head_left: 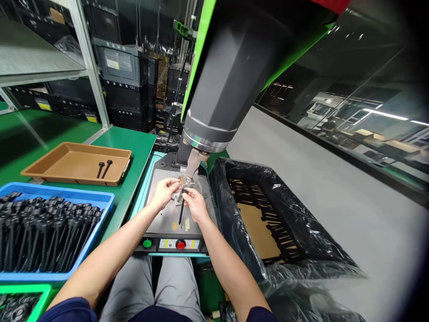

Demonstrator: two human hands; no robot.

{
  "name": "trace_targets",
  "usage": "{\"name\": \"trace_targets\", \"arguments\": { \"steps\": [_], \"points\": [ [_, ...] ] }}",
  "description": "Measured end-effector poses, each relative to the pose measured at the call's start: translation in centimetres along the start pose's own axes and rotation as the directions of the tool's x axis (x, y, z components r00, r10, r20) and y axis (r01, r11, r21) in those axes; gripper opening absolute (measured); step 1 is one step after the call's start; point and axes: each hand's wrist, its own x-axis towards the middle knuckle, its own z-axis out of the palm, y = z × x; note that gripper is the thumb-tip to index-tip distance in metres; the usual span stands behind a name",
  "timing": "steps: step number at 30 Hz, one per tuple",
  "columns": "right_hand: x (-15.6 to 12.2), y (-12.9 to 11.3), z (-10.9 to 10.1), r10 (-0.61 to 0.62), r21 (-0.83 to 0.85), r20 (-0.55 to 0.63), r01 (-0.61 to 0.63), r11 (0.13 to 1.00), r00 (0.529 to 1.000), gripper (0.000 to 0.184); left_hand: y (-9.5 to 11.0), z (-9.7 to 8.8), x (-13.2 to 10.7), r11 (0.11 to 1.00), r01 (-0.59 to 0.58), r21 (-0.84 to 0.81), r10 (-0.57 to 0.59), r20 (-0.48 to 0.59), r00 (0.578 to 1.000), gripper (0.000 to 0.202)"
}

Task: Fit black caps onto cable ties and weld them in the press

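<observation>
My right hand [197, 205] pinches a black ribbed rod with a wider head [182, 212] near its top, and the rod hangs down over the machine's metal plate. At the left side of the small metal fixture [187, 180], my left hand [165, 193] has its thumb and fingertips closed together. What they hold, if anything, is too small to make out. Directly above the fixture stands the pale, tapered tool [195, 162] of the press head [217, 85]. The flat grey base plate [167, 219] lies under both hands.
A blue tray [112, 201] full of similar black rods stands at left, below a brown tray [75, 150] with two rods. A green bin [48, 288] holds small black parts. At right is a bin lined with black plastic [288, 201], rods inside. Green [147, 243] and red [180, 244] buttons face me.
</observation>
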Motion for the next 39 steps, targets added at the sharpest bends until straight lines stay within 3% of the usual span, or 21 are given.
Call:
{"name": "trace_targets", "arguments": {
  "steps": [4, 8, 12, 19, 24, 33, 36, 39],
  "points": [
    [0.9, 0.0, -0.3, -0.141, -0.056, -0.091, 0.136, 0.989, 0.986, 0.033, 0.4, 0.9, -0.3, 0.999, -0.035, 0.001, 0.035, -0.007, 0.999, 0.037],
    [1.2, -0.8, -0.9, -0.324, -0.282, -0.185, 0.266, 0.922, 0.928, 0.026, 0.3, 1.4, -0.6, 0.998, -0.043, 0.048, 0.044, -0.025, 0.999, 0.036],
    [1.7, -1.5, -1.0, -0.420, -0.434, -0.211, 0.300, 0.850, 0.883, 0.027, 0.1, 1.4, -0.6, 0.997, -0.045, 0.064, 0.047, -0.028, 0.998, 0.036],
    [4.2, -0.5, -0.3, -0.320, -0.169, -0.212, 0.288, 0.943, 0.923, 0.023, 0.3, 1.1, -0.2, 0.994, -0.065, 0.090, 0.067, -0.019, 0.998, 0.035],
    [6.1, 0.1, 0.2, -0.253, -0.114, -0.165, 0.236, 0.965, 0.953, 0.031, 0.6, 1.0, 0.1, 0.994, -0.077, 0.083, 0.080, -0.023, 0.997, 0.033],
    [6.3, -1.6, -1.5, -0.214, -0.101, 0.101, 0.224, 0.969, 0.971, 0.032, 0.7, 0.7, 0.8, 0.990, -0.103, 0.093, 0.107, -0.035, 0.994, 0.031],
    [6.2, -1.8, -1.8, -0.187, -0.085, 0.058, 0.191, 0.978, 0.981, 0.033, 0.7, 0.9, 0.9, 0.989, -0.110, 0.100, 0.113, -0.030, 0.993, 0.031],
    [5.9, -1.7, -2.3, -0.077, 0.072, -0.081, 0.083, 0.994, 0.994, 0.035, 0.4, 1.0, 0.8, 0.986, -0.111, 0.127, 0.113, -0.009, 0.994, 0.030]
  ]
}}
